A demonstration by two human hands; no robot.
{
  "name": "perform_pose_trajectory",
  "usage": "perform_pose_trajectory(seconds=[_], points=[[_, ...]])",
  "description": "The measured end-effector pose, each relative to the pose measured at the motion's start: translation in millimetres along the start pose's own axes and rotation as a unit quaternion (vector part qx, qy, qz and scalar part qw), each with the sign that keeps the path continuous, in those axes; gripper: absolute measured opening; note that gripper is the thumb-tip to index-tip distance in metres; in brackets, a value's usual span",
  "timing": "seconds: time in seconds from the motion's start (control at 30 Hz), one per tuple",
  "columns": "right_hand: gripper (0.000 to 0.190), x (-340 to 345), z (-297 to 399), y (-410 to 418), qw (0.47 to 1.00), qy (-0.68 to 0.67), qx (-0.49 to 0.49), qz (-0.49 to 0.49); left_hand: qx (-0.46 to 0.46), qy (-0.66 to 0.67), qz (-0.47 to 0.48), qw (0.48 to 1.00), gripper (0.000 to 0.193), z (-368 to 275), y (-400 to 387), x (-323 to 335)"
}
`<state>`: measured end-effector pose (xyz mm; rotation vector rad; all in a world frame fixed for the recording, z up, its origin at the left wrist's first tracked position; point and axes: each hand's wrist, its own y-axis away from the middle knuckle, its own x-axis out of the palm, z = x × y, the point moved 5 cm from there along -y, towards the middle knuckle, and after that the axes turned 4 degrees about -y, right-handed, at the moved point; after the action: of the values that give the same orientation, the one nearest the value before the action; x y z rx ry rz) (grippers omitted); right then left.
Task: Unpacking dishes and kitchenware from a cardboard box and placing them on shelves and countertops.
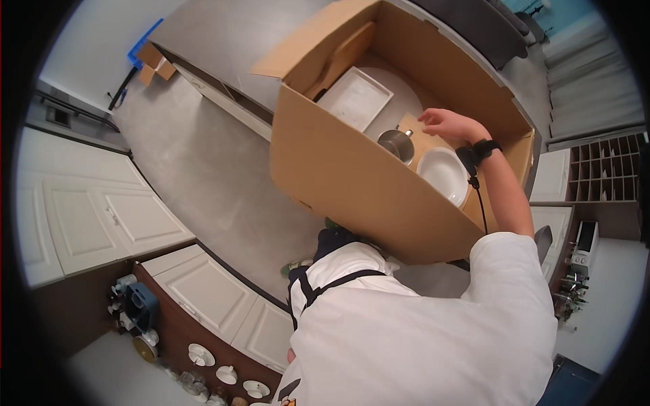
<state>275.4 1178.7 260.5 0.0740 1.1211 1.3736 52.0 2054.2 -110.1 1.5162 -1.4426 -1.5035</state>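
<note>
My right hand [446,124] is over a large open cardboard box [355,167], fingers slightly apart, with nothing seen in it. Below the fingertips lies a flat light-brown piece [424,142], wood or cardboard. Beside it in the box are a stainless-steel pot or cup [398,144] and a white oval bowl [443,175]. A white rectangular tray [357,99] sits farther left, partly over a grey round flat surface [398,83]. Behind the tray a brown wooden board [350,53] leans against the box wall. Of my left hand, at most a patch of skin [291,355] shows beside my shirt.
The box rests on or against a grey-topped table [223,40] with a drawer side. White cabinets [203,289] line the left, with white cups and saucers [201,355] and a blue basin [141,307] on the brown counter. A small cardboard box [155,66] stands far left.
</note>
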Motion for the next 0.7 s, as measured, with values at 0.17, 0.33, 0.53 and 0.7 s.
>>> perform_pose_trajectory(seconds=[0.17, 0.33, 0.53, 0.7], points=[[0.049, 20.6, 12.9, -17.6, 0.981, 0.032, -0.162, 0.101, 0.025, -0.05, -0.005, 0.998, 0.043, 19.8, 17.9, 23.8], [0.037, 24.7, -9.9, -34.8, 0.985, 0.009, -0.099, 0.138, 0.089, -0.141, -0.016, 0.986, 0.043, 32.2, 29.0, 33.8], [0.025, 22.8, -23.4, -27.9, 0.984, -0.083, -0.108, 0.119, 0.151, -0.223, -0.031, 0.963, 0.044, 33.8, 25.7, 27.1], [0.024, -24.7, -61.6, -26.1, 0.963, -0.245, -0.104, -0.033, 0.06, -0.017, -0.018, 0.998, 0.043, 31.1, 8.5, 20.8]])
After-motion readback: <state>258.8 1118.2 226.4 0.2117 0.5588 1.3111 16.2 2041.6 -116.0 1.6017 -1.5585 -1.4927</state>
